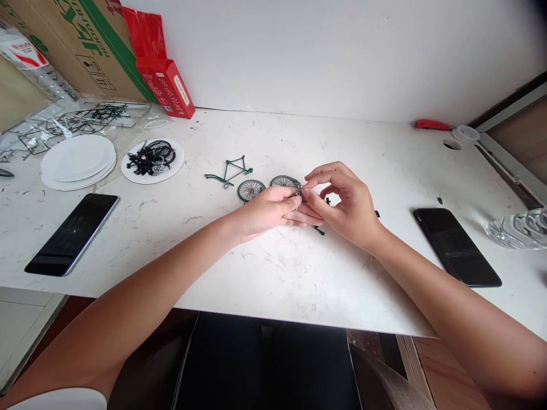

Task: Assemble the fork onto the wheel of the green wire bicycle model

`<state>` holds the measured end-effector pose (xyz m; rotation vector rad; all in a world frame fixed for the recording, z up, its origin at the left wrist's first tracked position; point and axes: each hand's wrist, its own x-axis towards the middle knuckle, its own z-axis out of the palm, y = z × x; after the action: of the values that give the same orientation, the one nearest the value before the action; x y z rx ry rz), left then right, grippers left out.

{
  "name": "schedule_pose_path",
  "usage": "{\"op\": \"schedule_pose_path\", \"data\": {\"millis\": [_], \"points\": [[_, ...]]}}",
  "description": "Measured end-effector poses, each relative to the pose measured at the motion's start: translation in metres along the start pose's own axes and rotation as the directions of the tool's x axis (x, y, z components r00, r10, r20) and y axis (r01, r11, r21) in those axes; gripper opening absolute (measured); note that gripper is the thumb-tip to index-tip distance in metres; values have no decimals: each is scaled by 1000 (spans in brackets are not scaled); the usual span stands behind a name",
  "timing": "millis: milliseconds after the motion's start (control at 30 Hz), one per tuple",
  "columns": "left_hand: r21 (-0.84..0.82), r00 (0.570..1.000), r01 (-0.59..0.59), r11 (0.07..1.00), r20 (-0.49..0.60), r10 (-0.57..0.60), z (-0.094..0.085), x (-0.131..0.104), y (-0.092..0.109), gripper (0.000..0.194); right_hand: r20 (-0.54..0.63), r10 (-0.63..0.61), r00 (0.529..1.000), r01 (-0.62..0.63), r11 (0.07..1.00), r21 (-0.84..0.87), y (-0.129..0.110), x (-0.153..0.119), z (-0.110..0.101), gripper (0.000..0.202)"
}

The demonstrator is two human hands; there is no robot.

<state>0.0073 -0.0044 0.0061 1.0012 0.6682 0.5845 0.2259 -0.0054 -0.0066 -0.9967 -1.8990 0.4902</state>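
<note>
My left hand (269, 212) is closed in a pinch, its thumb and fingers on a small dark model bicycle part (298, 189). Against the same part, the thumb and index finger of my right hand (348, 208) come together; the fingertips cover much of it, so its exact kind is unclear. Just beyond my left hand lie two model bicycle wheels, one green-rimmed wheel (250, 190) and another wheel (282, 181), both partly hidden. A green model bicycle frame (234, 169) rests to their left. Small green pieces (319, 230) poke out from under my hands.
At the left are a paper plate (179, 162) of black bicycle parts, stacked paper plates (79, 159), part sprues (106, 114) and a phone (72, 233). Another phone (457, 246) and a clear bottle (519, 229) stand right. A red packet (164, 85) and cardboard box (94, 51) are behind.
</note>
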Motion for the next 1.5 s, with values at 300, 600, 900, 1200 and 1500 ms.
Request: {"op": "schedule_pose_path", "data": {"millis": [300, 600, 900, 1200, 1500], "points": [[27, 999, 6, 1000, 48, -7, -7, 2, -10, 29, 7, 122, 993, -122, 990, 68, -1, 0, 2, 5], [70, 999, 37, 997, 16, -39, -6, 5, -10, 26, 36, 203, 979, -203, 979, 19, -7, 1, 0, 6], [50, 999, 24, 998, 24, -25, -6, 6, -9, 24, 7, 233, 972, -233, 969, 81, -7, -1, 2, 7], [-4, 999, 17, 1000, 40, -17, -5, 9, -11, 28, 59, 197, 979, -200, 978, 52, -6, 1, 3, 6], [-11, 998, 48, 999, 41, -48, -6, 7, -7, 22, -20, 27, 999, -27, 1000, 4, -3, -1, 2, 8]]}}
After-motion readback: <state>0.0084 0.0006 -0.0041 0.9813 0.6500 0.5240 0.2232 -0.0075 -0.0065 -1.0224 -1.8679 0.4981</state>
